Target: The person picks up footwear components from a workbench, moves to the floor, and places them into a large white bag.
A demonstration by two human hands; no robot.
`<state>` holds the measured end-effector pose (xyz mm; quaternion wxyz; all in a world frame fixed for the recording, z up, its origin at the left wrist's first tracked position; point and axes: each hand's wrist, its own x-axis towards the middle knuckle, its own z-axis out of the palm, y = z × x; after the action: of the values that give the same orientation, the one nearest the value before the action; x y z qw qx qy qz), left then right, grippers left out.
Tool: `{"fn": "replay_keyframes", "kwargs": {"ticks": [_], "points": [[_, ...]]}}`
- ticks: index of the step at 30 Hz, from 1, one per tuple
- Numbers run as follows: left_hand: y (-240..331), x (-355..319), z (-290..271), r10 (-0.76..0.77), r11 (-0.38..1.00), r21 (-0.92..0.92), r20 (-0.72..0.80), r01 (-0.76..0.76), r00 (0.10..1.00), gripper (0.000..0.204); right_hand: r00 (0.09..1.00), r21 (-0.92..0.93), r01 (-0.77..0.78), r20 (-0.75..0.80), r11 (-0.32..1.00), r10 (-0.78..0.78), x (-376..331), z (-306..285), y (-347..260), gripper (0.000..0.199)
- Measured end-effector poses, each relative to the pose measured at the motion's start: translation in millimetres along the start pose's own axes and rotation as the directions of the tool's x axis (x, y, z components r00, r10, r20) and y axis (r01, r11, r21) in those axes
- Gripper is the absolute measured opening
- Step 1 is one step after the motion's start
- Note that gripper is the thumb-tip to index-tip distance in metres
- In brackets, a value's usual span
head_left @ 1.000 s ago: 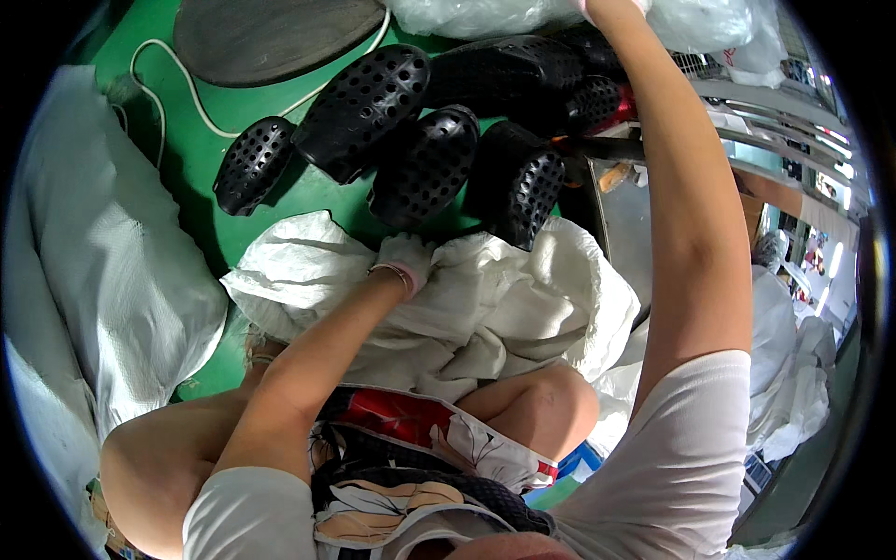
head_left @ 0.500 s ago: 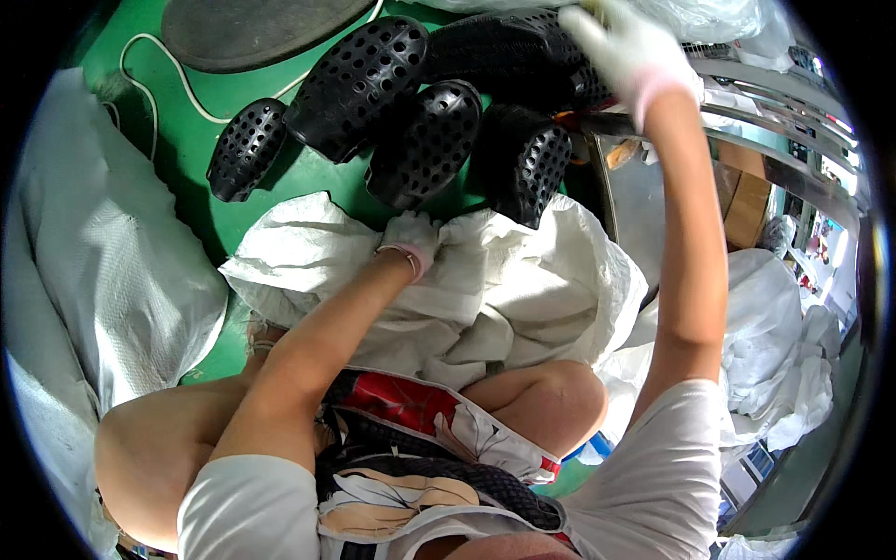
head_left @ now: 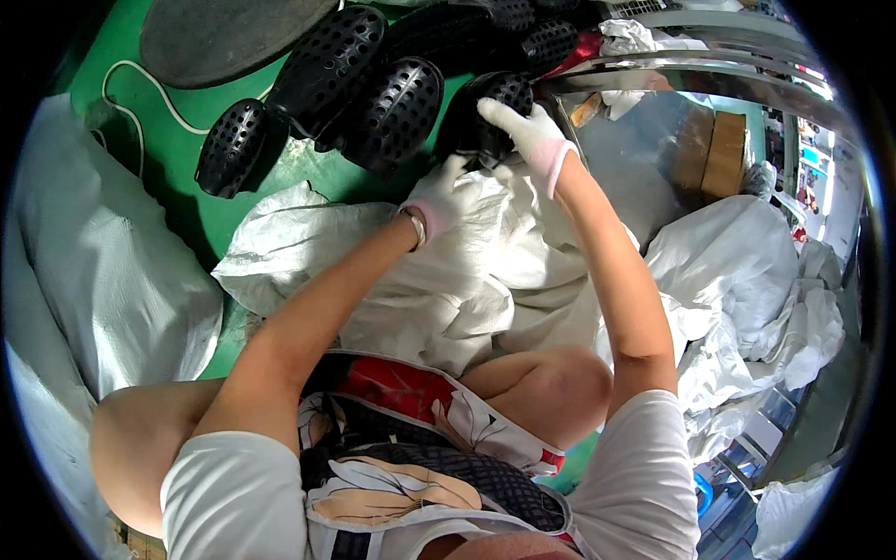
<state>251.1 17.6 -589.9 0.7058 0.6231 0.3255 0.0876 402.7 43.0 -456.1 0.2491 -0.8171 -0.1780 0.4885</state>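
above the white woven sack [head_left: 448, 280], right hand [head_left: 527, 131] fingers clamp a black perforated shell [head_left: 485, 112], left hand [head_left: 439, 196] fingers pinch the sack mouth open.

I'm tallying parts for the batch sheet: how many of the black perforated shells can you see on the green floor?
About 6, possibly more hidden. One small shell far left; one long shell beside it; one in the middle; one under the right hand and by the left hand; two at the top edge.

Factory floor: green painted floor [head_left: 177, 168], woven sacks [head_left: 112, 280], steel workbench [head_left: 709, 79], piled black perforated shells [head_left: 397, 98].
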Motion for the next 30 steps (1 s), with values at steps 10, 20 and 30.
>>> {"fn": "replay_keyframes", "kwargs": {"ticks": [10,20,30], "points": [[-4.2,49.4,4.2,0.017,0.939,-0.342,-0.052,-0.033,0.998,0.041,0.997,0.306,-0.008,-0.069,0.952,0.031,4.3,5.4,-16.8,0.069],[16.5,62.1,-4.3,0.115,0.924,-0.344,-0.163,-0.166,0.980,0.042,0.999,0.437,-0.027,-0.018,0.899,0.038,25.2,3.4,-21.7,0.060],[21.3,61.2,-5.7,0.042,0.818,-0.548,-0.247,-0.175,0.968,0.052,0.995,0.511,-0.056,0.100,0.858,0.006,20.2,5.0,-24.9,0.072]]}}
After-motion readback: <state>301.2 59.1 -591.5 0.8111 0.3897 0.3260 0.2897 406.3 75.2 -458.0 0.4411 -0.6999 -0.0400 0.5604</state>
